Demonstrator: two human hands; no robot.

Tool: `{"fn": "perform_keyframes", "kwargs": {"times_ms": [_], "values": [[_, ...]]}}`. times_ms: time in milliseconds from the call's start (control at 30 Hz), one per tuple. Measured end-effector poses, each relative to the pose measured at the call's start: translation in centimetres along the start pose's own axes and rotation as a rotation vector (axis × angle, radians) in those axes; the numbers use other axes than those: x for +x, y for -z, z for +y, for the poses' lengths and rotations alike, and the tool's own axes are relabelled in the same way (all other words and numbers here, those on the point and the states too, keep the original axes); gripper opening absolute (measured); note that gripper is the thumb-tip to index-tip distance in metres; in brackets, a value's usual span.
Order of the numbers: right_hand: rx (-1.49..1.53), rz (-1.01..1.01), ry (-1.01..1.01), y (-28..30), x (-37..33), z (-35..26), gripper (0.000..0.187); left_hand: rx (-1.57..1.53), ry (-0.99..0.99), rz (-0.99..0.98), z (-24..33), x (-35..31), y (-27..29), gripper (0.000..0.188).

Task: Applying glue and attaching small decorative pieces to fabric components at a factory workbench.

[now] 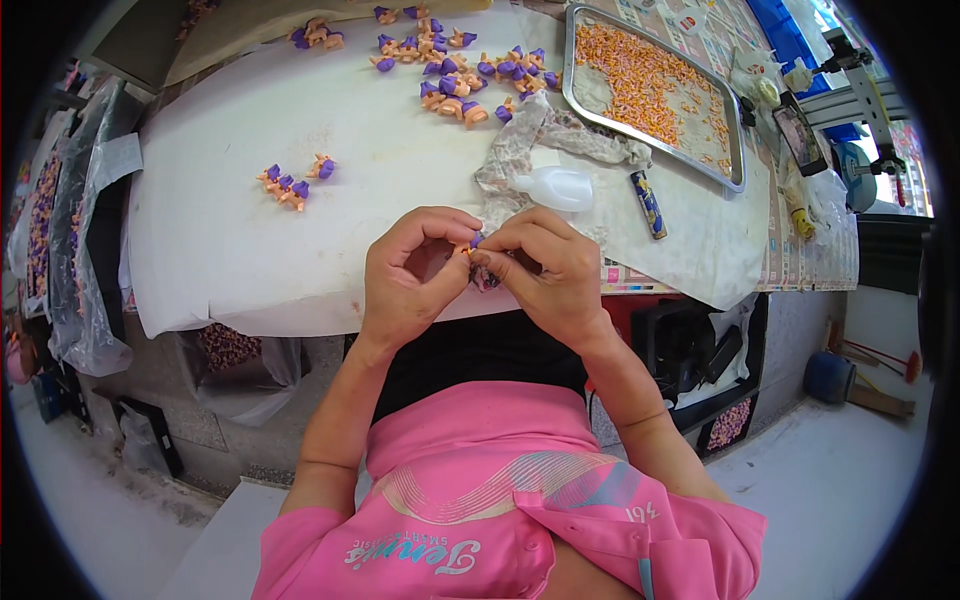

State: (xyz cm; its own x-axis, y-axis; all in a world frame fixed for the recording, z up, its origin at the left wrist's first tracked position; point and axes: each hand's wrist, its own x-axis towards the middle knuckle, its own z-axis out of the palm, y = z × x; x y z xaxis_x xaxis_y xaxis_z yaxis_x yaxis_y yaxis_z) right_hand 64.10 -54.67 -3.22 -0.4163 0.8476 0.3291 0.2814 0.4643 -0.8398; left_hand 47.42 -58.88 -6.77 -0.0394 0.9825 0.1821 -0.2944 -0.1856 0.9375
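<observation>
Close to the table's near edge, my two hands meet over a small peach-and-purple plastic figure (466, 247). My left hand (415, 268) pinches its peach side between thumb and fingers. The thumb and forefinger of my right hand (548, 268) close on the purple side; whether a smaller part is also between those fingertips is hidden. Under my fingers shows a dark patterned bit of cloth (486, 279). Similar figures lie in a small group (284, 187) to the left and a larger cluster (450, 85) farther back.
A metal tray (655, 143) of tiny orange-yellow parts sits at the back right. Nearer are a crumpled cloth (545, 128), a white plastic bottle (560, 188) and a dark blue tube (648, 204). A phone on a stand (800, 133) stands at the right.
</observation>
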Motion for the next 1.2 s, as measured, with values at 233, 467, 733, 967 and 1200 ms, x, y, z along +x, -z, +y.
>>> {"fn": "perform_keyframes", "kwargs": {"times_ms": [233,467,733,967,1200], "values": [[0.032,-0.006,-0.047,-0.02,-0.3,-0.09,0.011,0.011,-0.003,-0.012,0.05,-0.13,0.1,0.019],[-0.046,0.04,0.086,-0.42,-0.81,0.63,0.011,0.011,-0.018,-0.019,-0.29,-0.24,0.19,0.02],[0.046,0.015,-0.064,-0.42,-0.79,0.35,0.012,-0.016,-0.004,-0.037,-0.33,-0.19,0.46,0.021],[0.059,-0.001,-0.066,-0.28,-0.81,0.31,0.012,-0.003,-0.023,-0.045,-0.72,-0.2,0.55,0.021],[0.068,-0.023,-0.107,-0.16,-0.7,-0.17,0.015,-0.033,-0.033,-0.018,-0.72,-0.42,0.28,0.021]]}}
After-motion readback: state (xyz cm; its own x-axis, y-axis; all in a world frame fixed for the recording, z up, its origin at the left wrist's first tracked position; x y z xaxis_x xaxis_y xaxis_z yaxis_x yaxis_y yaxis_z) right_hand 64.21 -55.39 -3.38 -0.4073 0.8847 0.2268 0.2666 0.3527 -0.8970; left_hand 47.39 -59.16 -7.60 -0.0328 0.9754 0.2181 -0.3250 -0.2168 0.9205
